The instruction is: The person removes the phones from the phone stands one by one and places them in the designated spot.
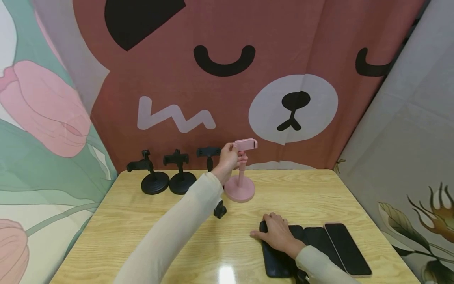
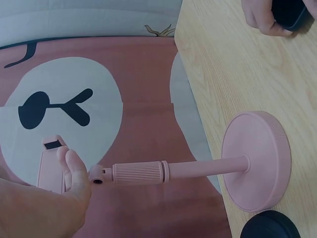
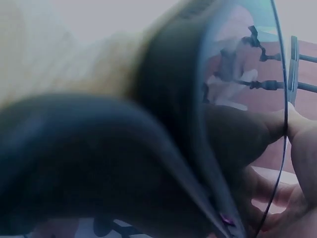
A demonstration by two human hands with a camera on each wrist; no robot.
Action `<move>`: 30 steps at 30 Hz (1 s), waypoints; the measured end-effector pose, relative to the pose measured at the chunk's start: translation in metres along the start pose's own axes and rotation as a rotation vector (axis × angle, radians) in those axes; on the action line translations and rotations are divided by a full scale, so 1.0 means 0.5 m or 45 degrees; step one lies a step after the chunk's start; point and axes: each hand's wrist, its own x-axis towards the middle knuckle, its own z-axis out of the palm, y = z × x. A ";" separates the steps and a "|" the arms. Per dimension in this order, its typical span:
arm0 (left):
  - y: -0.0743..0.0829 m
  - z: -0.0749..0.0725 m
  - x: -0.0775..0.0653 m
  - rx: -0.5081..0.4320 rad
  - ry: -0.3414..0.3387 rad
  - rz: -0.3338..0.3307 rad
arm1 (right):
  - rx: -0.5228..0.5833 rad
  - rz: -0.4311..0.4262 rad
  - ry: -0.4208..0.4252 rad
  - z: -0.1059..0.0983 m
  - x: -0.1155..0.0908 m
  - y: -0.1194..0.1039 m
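A pink phone stand (image 1: 240, 183) with a round base stands upright near the table's back edge. My left hand (image 1: 228, 159) holds its phone clamp (image 1: 246, 144) at the left end, and the left wrist view shows two fingers (image 2: 74, 168) beside the clamp. My right hand (image 1: 278, 234) grips the far end of the leftmost black phone (image 1: 276, 262), thumb on the left side. Close up in the right wrist view, that hand (image 3: 303, 163) is at the edge of a glossy dark screen (image 3: 242, 74) with reflections. Much of this view is blurred.
To the left of the pink stand are black phone stands (image 1: 155, 183) (image 1: 182, 184); another (image 1: 208, 152) is partly behind my left arm. More dark phones (image 1: 347, 248) lie side by side under and right of my right forearm. A printed cloth (image 1: 227, 98) hangs behind the wooden table (image 1: 117, 236).
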 end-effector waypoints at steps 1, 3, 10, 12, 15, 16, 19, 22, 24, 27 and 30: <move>0.000 0.000 0.000 0.000 -0.003 -0.001 | -0.008 0.002 0.000 -0.001 0.000 0.000; 0.000 0.001 0.001 0.004 -0.003 -0.002 | -0.014 0.004 -0.001 -0.001 0.001 0.001; 0.000 0.003 -0.004 0.022 0.009 -0.007 | -0.009 -0.020 0.002 0.001 0.003 0.003; 0.001 0.003 -0.007 0.027 0.010 -0.005 | -0.009 -0.028 0.004 0.001 0.003 0.002; 0.000 0.004 -0.008 0.037 0.014 0.004 | -0.014 -0.034 0.010 0.001 0.003 0.001; -0.001 0.005 -0.009 0.040 0.016 0.006 | -0.014 -0.037 0.012 0.001 0.003 0.001; -0.004 0.005 -0.011 0.053 0.019 0.010 | -0.016 -0.044 0.020 0.002 0.003 0.000; -0.010 0.005 -0.014 0.070 0.006 0.009 | -0.025 -0.048 0.027 0.003 0.003 0.000; -0.015 0.006 -0.016 0.086 -0.003 0.006 | -0.038 -0.048 0.033 0.004 0.003 0.001; -0.021 0.007 -0.019 0.097 -0.013 -0.008 | -0.054 -0.047 0.040 0.002 0.003 0.001; -0.030 0.008 -0.020 0.105 -0.014 -0.024 | -0.058 -0.049 0.042 0.000 0.002 0.002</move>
